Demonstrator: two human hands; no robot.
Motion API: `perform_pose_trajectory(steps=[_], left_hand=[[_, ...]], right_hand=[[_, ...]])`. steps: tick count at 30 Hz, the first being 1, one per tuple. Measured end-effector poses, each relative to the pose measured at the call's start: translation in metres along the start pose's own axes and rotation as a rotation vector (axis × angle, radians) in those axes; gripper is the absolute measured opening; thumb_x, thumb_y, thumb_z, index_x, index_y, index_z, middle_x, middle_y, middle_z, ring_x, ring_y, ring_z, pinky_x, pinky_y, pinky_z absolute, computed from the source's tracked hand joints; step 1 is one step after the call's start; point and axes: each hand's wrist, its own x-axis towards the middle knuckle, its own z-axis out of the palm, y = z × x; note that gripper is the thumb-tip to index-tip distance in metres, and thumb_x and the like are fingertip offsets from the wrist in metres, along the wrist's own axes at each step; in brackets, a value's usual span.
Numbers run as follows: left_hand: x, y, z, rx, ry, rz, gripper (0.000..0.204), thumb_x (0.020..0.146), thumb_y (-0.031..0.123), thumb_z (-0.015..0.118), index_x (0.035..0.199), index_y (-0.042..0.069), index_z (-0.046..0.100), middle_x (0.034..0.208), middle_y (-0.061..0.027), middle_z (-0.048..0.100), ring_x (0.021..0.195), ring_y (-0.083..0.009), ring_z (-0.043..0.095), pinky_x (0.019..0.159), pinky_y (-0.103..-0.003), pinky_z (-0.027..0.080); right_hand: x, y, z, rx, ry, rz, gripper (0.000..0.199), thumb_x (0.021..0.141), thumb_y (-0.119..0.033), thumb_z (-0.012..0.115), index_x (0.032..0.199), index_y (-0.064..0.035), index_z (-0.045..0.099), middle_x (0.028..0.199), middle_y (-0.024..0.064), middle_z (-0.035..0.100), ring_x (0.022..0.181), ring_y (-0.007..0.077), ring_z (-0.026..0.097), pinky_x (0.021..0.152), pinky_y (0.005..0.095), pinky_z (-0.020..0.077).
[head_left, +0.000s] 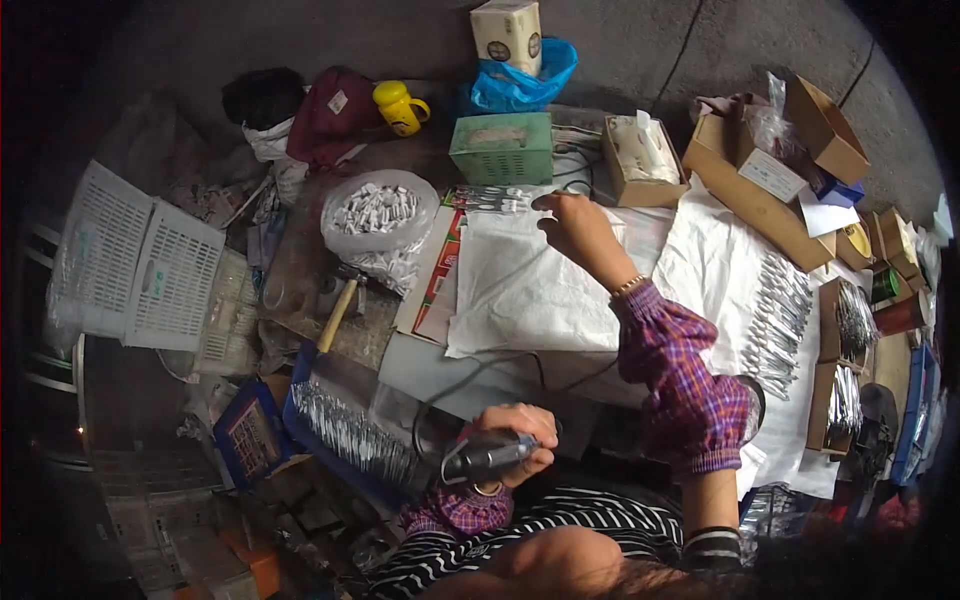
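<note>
My left hand [535, 437] is closed around a dark, corded hand-held power tool [490, 457], held low in front of my body. My right hand [580, 230] reaches to the far edge of a white cloth [530, 285], its thumb and fingers bent together. Just left of its fingertips lies a short row of slim, shiny metal pieces [490, 200] that look like cutlery. What the right fingers pinch, if anything, is too small to make out. More such metal pieces [780, 325] lie in a column on the cloth's right part.
A green plastic basket [500, 148] stands behind the row. To the left are a bag of small white pieces [378, 215], a wooden handle [337, 315] and a blue bin [350, 440] of metal pieces. Cardboard boxes [760, 200] line the right side. A yellow mug [400, 108] stands far left.
</note>
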Motion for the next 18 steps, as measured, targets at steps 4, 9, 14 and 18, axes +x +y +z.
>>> perform_pose_trajectory(steps=[4,9,14,18], left_hand=[[0.001,0.001,-0.004,-0.014,-0.006,0.086,0.036,0.079,0.010,0.071,0.098,0.004,0.041,0.075,-0.0121,0.058,0.061,-0.0225,0.057,0.053,-0.033,0.046],[0.000,-0.006,-0.009,-0.070,0.015,0.063,0.036,0.080,0.009,0.070,0.099,0.005,0.040,0.075,-0.0130,0.057,0.061,-0.0228,0.056,0.051,-0.034,0.045],[0.002,-0.005,-0.010,-0.091,0.055,0.000,0.039,0.081,0.011,0.069,0.103,0.005,0.037,0.076,-0.0122,0.056,0.064,-0.0229,0.056,0.059,-0.036,0.045],[0.004,-0.004,-0.011,-0.102,0.085,-0.011,0.038,0.082,0.011,0.068,0.104,0.006,0.037,0.077,-0.0126,0.056,0.065,-0.0231,0.056,0.059,-0.036,0.044]], right_hand=[[0.027,0.019,0.054,-0.088,0.070,0.033,0.018,0.069,-0.008,0.063,0.087,-0.0062,0.065,0.083,0.0142,0.062,0.077,0.0327,0.062,0.067,0.0409,0.0507],[0.042,0.047,0.095,-0.179,0.170,0.011,0.009,0.074,-0.009,0.057,0.080,-0.0033,0.059,0.084,0.0160,0.057,0.081,0.0346,0.057,0.069,0.0428,0.0477],[0.051,0.058,0.111,-0.202,0.171,0.010,0.013,0.069,-0.008,0.060,0.080,-0.0011,0.058,0.085,0.0160,0.056,0.083,0.0333,0.056,0.068,0.0422,0.0486],[0.053,0.043,0.102,-0.115,0.191,0.008,0.008,0.074,-0.009,0.059,0.079,-0.0021,0.059,0.083,0.0165,0.056,0.081,0.0350,0.056,0.069,0.0430,0.0469]])
